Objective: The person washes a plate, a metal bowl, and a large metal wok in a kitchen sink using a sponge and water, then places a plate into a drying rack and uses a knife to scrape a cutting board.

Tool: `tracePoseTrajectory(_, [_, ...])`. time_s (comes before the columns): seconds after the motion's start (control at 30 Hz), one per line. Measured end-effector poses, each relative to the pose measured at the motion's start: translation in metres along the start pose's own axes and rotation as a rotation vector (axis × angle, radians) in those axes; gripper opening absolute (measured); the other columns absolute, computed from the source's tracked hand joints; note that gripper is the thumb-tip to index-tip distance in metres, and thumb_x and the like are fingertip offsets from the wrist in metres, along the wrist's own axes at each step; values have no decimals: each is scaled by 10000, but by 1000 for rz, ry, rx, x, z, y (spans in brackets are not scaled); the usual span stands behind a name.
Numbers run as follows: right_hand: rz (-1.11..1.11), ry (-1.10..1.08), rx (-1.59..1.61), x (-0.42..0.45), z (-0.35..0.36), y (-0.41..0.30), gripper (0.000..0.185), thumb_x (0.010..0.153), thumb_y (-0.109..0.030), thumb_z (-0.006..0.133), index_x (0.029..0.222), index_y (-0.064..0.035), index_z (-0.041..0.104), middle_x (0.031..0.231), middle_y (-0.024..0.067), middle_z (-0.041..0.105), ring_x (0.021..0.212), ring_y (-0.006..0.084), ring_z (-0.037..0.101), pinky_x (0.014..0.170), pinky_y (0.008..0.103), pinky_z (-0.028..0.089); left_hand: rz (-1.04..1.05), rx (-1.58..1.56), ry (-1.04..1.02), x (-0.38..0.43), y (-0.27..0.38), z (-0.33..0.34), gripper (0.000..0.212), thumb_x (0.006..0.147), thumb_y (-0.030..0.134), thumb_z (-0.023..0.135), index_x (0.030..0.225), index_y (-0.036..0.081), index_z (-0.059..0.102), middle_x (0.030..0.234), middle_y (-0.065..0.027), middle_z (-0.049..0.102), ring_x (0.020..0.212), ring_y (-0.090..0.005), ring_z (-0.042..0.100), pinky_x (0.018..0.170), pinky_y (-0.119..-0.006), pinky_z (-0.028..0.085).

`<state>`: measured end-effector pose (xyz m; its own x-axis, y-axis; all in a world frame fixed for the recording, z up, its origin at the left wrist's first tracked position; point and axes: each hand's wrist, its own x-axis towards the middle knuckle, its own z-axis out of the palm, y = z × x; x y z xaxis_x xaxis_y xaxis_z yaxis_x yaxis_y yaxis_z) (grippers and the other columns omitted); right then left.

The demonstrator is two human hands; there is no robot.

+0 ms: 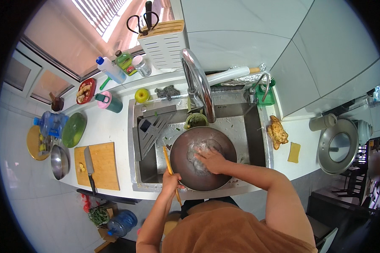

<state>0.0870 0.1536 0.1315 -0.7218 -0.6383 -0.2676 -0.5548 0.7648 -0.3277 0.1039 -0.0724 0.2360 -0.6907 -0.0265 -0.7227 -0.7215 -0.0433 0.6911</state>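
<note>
A large dark brown wok (183,174) rests over the stainless-steel sink (256,142), its middle wet and shiny. My right hand (211,159) lies on the wok's wet middle with the fingers spread; its palm side is hidden. At the wok's left edge, my left hand (171,182) is closed around a long thin yellow stick (167,158), perhaps chopsticks, with the fingers by the rim. Just beyond the wok, under the chrome faucet (211,104), a small green container (196,120) holds dark matter. A grey slotted drain tray (155,132) sits tilted in the sink's left side.
Left of the sink, a kitchen knife (88,159) lies on a wooden cutting board (106,167). A green apple (142,95) and a tumbler (112,103) stand behind. To the right are a ginger root (277,132), a yellow sponge cloth (294,152) and a pan lid (324,155).
</note>
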Motion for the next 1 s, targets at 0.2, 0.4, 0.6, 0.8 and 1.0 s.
tracePoseTrajectory(0.2, [-32,-290,247,-35,-1,-16,575,895,-274,519,1406,-66,355,1465,189,297,1363,359,273,1093,439,260,-9,-6,17,9,-5,4,435,725,-81,452,1145,30,459,749,-82,516,473,-174,513,312,-292,481])
tracePoseTrajectory(0.4, [42,-251,1502,-10,-63,-92,564,949,-316,446,1402,-4,320,1382,240,401,1249,366,421,1036,398,337,41,-8,65,39,-36,-9,377,727,-71,466,1091,25,469,721,-79,511,434,-174,500,313,-303,487])
tracePoseTrajectory(0.6, [-208,-171,794,-81,-43,-43,522,903,-288,555,1372,-99,423,1248,152,541,1123,292,542,931,370,429,-18,61,17,26,6,-10,395,715,-81,461,1095,24,478,702,-71,502,416,-165,486,317,-309,496])
tracePoseTrajectory(0.8, [-451,79,102,-75,-29,94,198,816,-178,571,995,-146,649,1129,52,619,1192,251,512,1071,452,336,17,227,-39,30,40,-17,403,732,-90,450,1116,24,492,666,-62,491,356,-143,450,312,-286,479])
tracePoseTrajectory(1.0, [-584,116,-428,13,-102,120,197,800,-141,537,968,-84,623,1150,48,606,1286,242,421,1146,462,220,-98,345,-143,42,45,-9,466,716,-70,495,1174,9,459,634,-50,464,347,-150,426,318,-301,469])
